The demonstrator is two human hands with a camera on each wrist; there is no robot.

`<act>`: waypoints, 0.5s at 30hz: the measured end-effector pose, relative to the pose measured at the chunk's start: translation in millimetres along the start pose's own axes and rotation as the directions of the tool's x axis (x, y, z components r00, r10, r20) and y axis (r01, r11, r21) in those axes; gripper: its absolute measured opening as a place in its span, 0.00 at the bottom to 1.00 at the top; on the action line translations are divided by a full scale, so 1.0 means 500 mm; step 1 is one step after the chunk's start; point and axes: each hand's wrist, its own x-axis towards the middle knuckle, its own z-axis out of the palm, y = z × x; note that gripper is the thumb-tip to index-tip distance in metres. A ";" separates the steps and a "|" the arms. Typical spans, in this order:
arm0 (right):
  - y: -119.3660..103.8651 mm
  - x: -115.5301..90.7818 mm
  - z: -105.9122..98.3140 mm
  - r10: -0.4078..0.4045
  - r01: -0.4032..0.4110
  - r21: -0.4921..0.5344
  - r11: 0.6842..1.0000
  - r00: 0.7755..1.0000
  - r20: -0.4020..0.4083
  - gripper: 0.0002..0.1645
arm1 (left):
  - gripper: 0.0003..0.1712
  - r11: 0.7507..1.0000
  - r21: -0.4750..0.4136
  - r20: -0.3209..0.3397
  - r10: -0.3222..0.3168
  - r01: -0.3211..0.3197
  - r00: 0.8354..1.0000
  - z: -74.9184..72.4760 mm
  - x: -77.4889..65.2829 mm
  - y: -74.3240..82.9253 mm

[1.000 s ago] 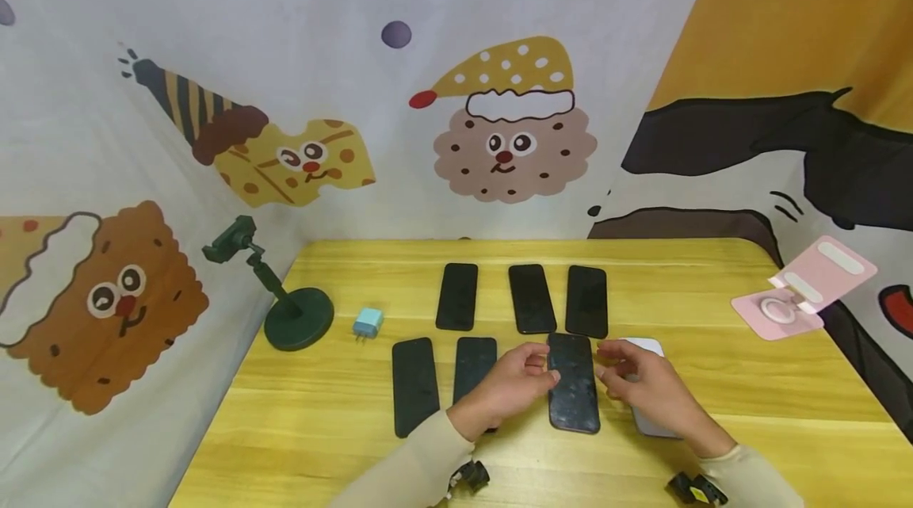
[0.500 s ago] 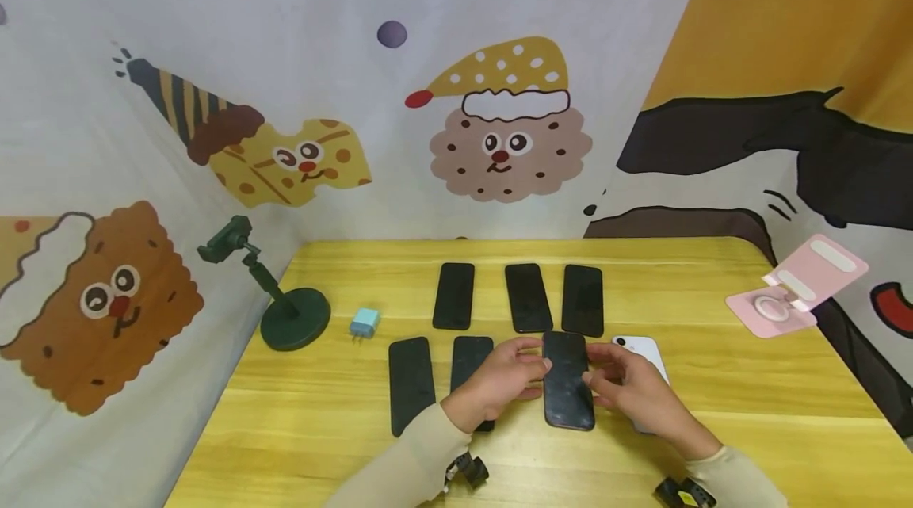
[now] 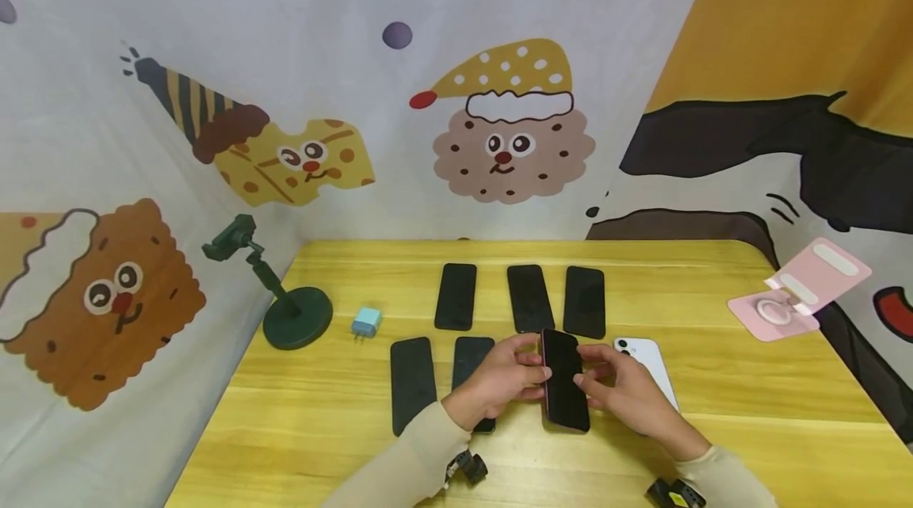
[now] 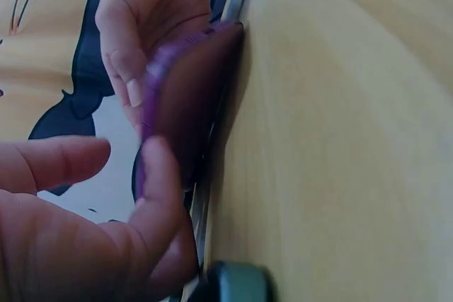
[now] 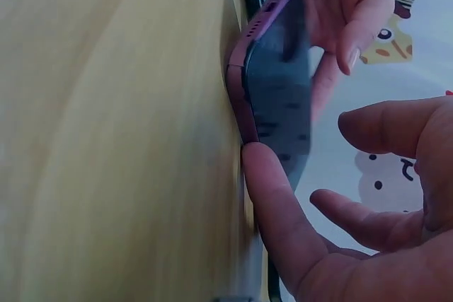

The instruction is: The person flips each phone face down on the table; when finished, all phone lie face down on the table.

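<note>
A black-screened phone with a purple frame (image 3: 565, 385) lies between my two hands, screen up, its left long side raised so that it tilts to the right. My left hand (image 3: 505, 375) pinches that raised edge, thumb at the screen's border and fingers underneath. At the opposite edge is my right hand (image 3: 628, 393); in the right wrist view its thumb (image 5: 272, 182) touches the low side of the purple frame, while its other fingers stand apart from the screen. A white phone (image 3: 651, 361), camera side up, is partly covered by my right hand.
Three black phones, one of them the leftmost (image 3: 456, 296), form a back row on the wooden table (image 3: 678, 278). Two more, including the outer phone (image 3: 412, 381), lie left of my left hand. A green stand (image 3: 299, 319), a blue charger plug (image 3: 367, 322) and a pink stand (image 3: 773, 318) flank them.
Both hands have closed in on the purple-framed phone, which lay flat before. My left hand has taken its left edge and tipped it up. More of the white phone shows now.
</note>
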 end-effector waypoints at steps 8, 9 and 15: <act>-0.011 0.003 0.010 0.027 -0.027 -0.012 1.000 1.000 0.002 0.35 | 0.52 0.988 0.138 0.064 0.058 -0.066 0.996 -0.002 -0.003 0.001; -0.012 0.002 0.011 0.028 -0.028 -0.009 1.000 1.000 0.006 0.36 | 0.54 0.986 0.152 0.076 0.061 -0.072 0.995 -0.002 -0.004 0.002; -0.016 0.003 0.010 0.012 -0.013 0.012 1.000 0.999 0.034 0.43 | 0.62 0.982 0.165 0.188 0.058 -0.089 0.981 -0.002 -0.009 0.011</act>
